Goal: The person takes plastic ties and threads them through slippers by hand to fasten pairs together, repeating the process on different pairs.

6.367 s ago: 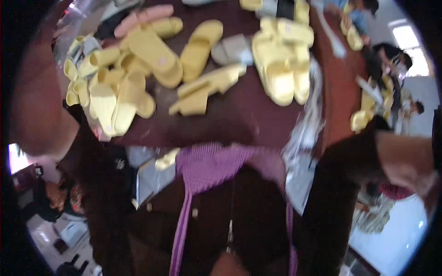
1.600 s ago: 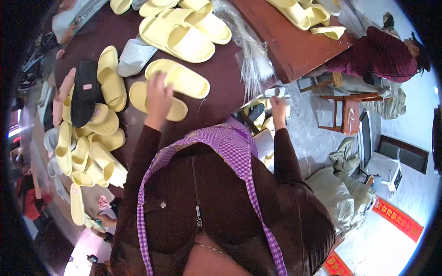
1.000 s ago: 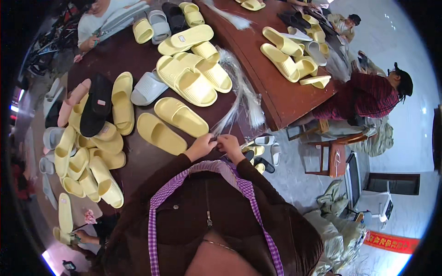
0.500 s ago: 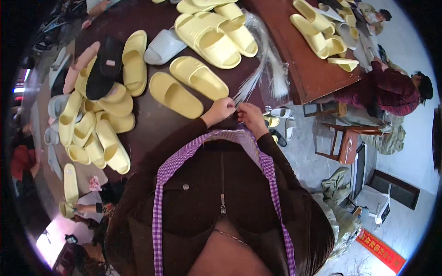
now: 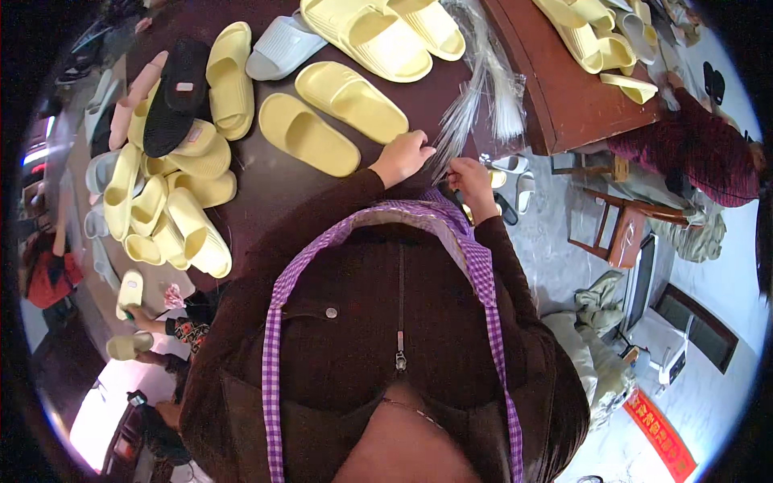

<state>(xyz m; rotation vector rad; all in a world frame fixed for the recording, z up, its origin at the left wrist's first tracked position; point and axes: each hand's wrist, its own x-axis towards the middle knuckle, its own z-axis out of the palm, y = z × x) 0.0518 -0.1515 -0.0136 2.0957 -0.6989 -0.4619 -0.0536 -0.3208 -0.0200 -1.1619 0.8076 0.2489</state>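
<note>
A loose bundle of thin clear plastic strands (image 5: pixel 506 113) lies on the dark red table (image 5: pixel 241 189), its near ends trailing toward me. My left hand (image 5: pixel 405 157) is at the left of these ends, thumb and fingers pinched together; what they hold, if anything, is too small to make out. Beside the near tips, my right hand (image 5: pixel 473 183) is closed in a pinch as well, and its contents are hidden. Just beyond my left hand lie two yellow slide slippers, one nearer (image 5: pixel 309 135) and one farther (image 5: pixel 352 101).
A heap of yellow slippers (image 5: pixel 197 233) with a black slipper (image 5: pixel 179 97) covers the left side. One grey slipper (image 5: pixel 283 48) and larger yellow slippers (image 5: pixel 378 40) lie farther back. At right are another table (image 5: pixel 580 113), a seated person (image 5: pixel 684 149) and a wooden stool (image 5: pixel 624 237).
My hands, which were together at the strands' ends, have moved apart, the right one to the right and the left slightly. The whole view has shifted, with the table things higher in it.
</note>
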